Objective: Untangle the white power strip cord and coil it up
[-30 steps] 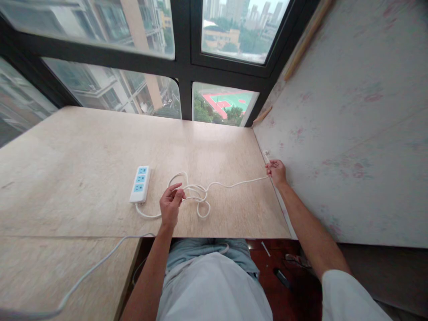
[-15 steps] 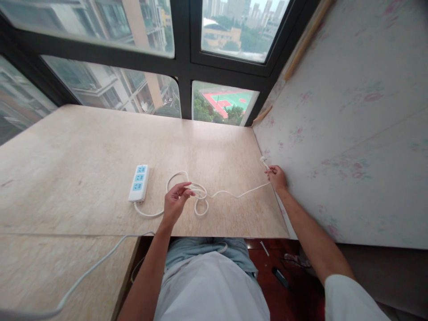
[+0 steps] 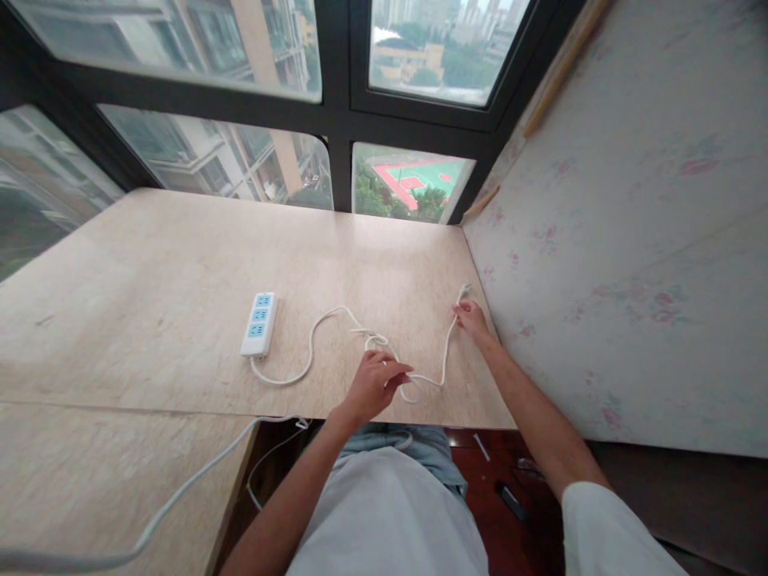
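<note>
A white power strip with blue socket faces lies on the pale, marble-patterned surface, left of both hands. Its white cord curves to the right into a small loose tangle. My left hand is closed at the tangle, fingertips pinching the cord; part of the loops is hidden behind it. Near the right wall, my right hand pinches the cord just below its plug, which points away from me. Between the hands the cord hangs in a slack bend.
Dark-framed windows stand along the far edge. A flowered wall bounds the right side. Another white cable crosses the lower left surface and drops over its edge. A dark object lies on the reddish floor below.
My left hand has moved right and slightly down onto the tangle, which has shifted right. My right hand has drawn the plug end a little left, away from the wall.
</note>
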`<action>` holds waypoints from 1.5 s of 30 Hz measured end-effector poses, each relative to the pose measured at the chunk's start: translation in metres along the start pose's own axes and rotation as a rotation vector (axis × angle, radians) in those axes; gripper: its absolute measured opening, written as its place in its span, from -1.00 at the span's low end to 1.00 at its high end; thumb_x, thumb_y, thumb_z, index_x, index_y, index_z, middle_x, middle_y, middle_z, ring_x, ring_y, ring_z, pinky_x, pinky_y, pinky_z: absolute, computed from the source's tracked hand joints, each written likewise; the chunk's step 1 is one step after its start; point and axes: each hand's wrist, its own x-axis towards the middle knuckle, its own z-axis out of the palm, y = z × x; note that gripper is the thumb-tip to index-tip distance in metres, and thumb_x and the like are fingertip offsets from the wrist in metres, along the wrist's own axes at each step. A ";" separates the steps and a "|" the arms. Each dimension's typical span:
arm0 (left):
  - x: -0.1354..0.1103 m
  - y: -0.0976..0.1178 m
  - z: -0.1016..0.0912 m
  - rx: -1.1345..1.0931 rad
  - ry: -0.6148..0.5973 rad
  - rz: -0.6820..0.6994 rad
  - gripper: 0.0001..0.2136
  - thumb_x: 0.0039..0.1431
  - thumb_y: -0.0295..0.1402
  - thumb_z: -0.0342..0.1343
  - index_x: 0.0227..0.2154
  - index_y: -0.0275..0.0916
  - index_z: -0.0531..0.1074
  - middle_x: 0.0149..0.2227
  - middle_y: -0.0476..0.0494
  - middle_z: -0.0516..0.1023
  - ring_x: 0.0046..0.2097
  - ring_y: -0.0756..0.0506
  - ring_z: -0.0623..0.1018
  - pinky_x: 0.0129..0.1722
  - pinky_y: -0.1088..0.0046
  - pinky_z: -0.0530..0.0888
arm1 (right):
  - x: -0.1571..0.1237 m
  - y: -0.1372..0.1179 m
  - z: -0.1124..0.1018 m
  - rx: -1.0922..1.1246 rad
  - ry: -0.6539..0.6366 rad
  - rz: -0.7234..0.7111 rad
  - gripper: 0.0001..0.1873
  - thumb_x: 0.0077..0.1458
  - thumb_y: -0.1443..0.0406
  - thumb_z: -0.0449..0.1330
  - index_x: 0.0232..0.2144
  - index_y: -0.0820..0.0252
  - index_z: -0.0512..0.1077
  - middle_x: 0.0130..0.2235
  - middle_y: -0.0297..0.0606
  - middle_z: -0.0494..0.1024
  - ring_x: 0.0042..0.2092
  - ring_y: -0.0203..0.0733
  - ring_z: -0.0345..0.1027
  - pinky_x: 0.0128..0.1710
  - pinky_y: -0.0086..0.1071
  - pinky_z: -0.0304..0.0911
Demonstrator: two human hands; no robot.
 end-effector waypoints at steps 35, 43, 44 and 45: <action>0.040 -0.092 -0.048 0.348 -0.149 -0.229 -0.85 0.17 -0.24 0.17 -0.28 -0.14 0.58 -0.22 -0.20 0.55 -0.11 -0.21 0.48 -0.05 0.19 0.27 | -0.154 -0.064 0.003 0.148 -0.669 -0.235 -0.58 0.16 -0.02 0.13 -0.47 0.18 0.49 -0.44 -0.28 0.51 -0.28 -0.17 0.40 -0.21 -0.32 0.26; 0.037 -0.108 -0.060 0.076 -0.014 -0.226 -0.60 0.21 -0.08 0.06 -0.63 -0.22 0.35 -0.52 -0.07 0.35 -0.42 -0.07 0.36 -0.37 0.42 0.19 | -0.109 -0.032 -0.048 0.562 -0.204 0.033 -0.64 -0.11 0.00 0.32 -0.43 0.17 0.51 -0.69 -0.47 0.18 -0.50 -0.24 0.34 -0.45 -0.40 0.29; 0.037 -0.107 -0.062 0.038 0.012 -0.227 -0.60 0.22 -0.07 0.04 -0.63 -0.21 0.33 -0.53 -0.06 0.34 -0.43 -0.07 0.34 -0.38 0.42 0.18 | -0.103 -0.030 -0.053 0.561 -0.184 0.031 -0.64 -0.14 0.01 0.33 -0.45 0.18 0.51 -0.69 -0.47 0.18 -0.51 -0.25 0.33 -0.47 -0.41 0.29; 0.037 -0.106 -0.063 0.006 0.036 -0.234 -0.60 0.22 -0.07 0.02 -0.62 -0.21 0.32 -0.53 -0.06 0.33 -0.43 -0.06 0.33 -0.39 0.42 0.17 | -0.097 -0.028 -0.057 0.559 -0.167 0.027 -0.64 -0.15 0.01 0.34 -0.46 0.18 0.50 -0.69 -0.47 0.18 -0.52 -0.26 0.32 -0.48 -0.41 0.30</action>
